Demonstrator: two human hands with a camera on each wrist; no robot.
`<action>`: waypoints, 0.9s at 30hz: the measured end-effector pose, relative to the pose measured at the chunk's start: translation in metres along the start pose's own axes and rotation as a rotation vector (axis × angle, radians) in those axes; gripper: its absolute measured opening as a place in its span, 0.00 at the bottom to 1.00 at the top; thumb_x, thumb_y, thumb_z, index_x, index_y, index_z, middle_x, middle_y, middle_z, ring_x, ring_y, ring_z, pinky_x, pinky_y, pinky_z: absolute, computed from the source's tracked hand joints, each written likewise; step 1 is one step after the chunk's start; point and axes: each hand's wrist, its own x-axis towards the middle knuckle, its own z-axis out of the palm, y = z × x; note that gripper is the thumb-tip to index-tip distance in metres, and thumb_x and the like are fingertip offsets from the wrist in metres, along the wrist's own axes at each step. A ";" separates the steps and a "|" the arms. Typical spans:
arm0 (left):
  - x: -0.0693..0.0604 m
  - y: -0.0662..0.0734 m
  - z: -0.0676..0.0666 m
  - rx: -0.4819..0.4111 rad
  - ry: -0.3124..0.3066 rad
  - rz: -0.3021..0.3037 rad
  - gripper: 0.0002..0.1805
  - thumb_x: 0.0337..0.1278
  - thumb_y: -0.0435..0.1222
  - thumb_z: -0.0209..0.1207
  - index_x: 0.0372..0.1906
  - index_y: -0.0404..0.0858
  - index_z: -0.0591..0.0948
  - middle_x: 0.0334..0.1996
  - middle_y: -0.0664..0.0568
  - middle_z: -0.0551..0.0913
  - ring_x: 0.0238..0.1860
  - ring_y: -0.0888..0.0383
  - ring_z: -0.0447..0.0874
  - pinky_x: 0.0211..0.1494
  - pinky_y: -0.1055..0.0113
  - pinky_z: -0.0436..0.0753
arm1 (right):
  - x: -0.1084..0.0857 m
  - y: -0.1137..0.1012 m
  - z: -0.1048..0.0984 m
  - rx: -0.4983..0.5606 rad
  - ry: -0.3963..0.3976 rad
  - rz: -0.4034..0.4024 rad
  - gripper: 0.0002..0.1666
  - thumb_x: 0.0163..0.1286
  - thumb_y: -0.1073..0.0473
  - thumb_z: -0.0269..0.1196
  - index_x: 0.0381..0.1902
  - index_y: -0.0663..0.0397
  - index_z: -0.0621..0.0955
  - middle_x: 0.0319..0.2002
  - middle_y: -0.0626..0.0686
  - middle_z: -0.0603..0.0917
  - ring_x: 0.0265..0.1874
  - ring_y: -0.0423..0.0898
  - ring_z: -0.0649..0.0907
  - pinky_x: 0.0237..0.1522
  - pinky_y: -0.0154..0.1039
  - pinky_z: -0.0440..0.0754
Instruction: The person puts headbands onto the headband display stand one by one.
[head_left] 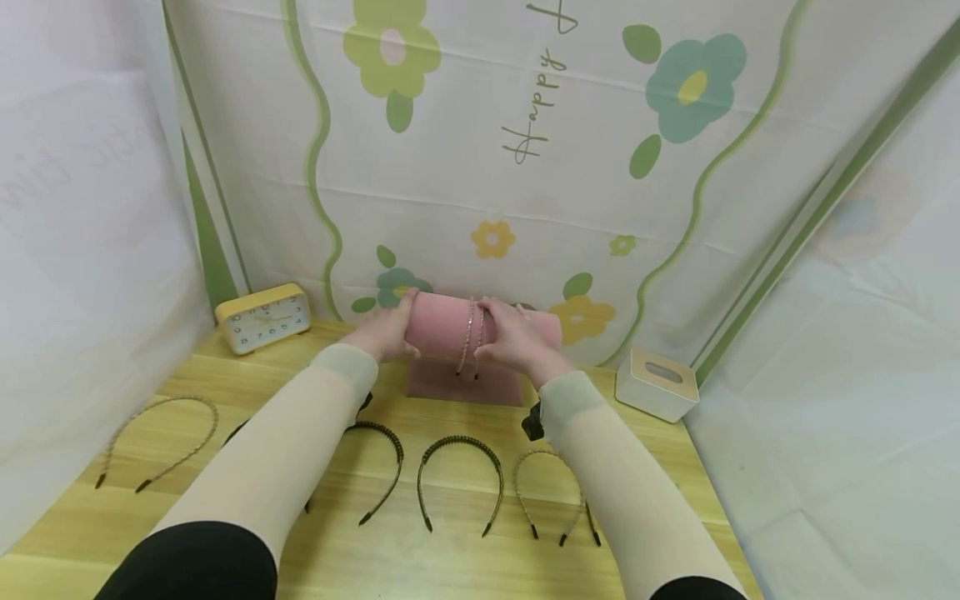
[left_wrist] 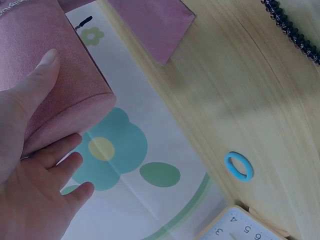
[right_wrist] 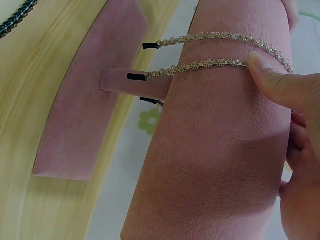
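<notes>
A pink velvet headband stand (head_left: pixel 442 325), a roll on a flat base (head_left: pixel 465 383), stands at the table's back edge. Two beaded headbands with black tips loop over the roll side by side. My left hand (head_left: pixel 384 332) holds the roll's left end, thumb on the front and other fingers around the end, as the left wrist view shows. At the right headband (right_wrist: pixel 207 64) is my right hand (head_left: pixel 516 336), its thumb pressing the band against the roll. Its other fingers are partly hidden behind the roll. The left headband (right_wrist: pixel 220 36) sits slightly apart from it.
Several headbands lie on the wooden table, including a light one (head_left: pixel 176 398) at left and a dark one (head_left: pixel 460 439) in the middle. A yellow clock (head_left: pixel 262 318) stands back left, a tissue box (head_left: pixel 656 392) back right. A blue ring (left_wrist: pixel 239 166) lies near the clock.
</notes>
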 end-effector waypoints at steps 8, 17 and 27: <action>-0.001 0.001 -0.002 -0.019 -0.007 -0.001 0.66 0.50 0.43 0.74 0.79 0.40 0.36 0.58 0.34 0.77 0.60 0.37 0.74 0.69 0.42 0.63 | 0.002 -0.001 0.001 0.005 0.006 0.004 0.54 0.55 0.51 0.77 0.75 0.49 0.62 0.73 0.50 0.64 0.73 0.46 0.60 0.75 0.49 0.40; -0.005 0.005 -0.003 -0.013 0.001 0.005 0.65 0.50 0.42 0.74 0.78 0.38 0.36 0.56 0.33 0.78 0.57 0.37 0.76 0.67 0.42 0.66 | -0.002 -0.002 0.000 0.014 -0.005 -0.012 0.54 0.57 0.53 0.76 0.75 0.51 0.61 0.75 0.51 0.60 0.75 0.47 0.54 0.75 0.47 0.37; -0.003 0.003 0.000 -0.014 -0.001 0.000 0.66 0.50 0.43 0.74 0.79 0.39 0.35 0.57 0.34 0.78 0.57 0.38 0.76 0.68 0.43 0.65 | -0.006 -0.002 0.003 -0.002 0.008 -0.035 0.55 0.56 0.54 0.77 0.76 0.50 0.60 0.76 0.53 0.59 0.75 0.48 0.53 0.74 0.49 0.37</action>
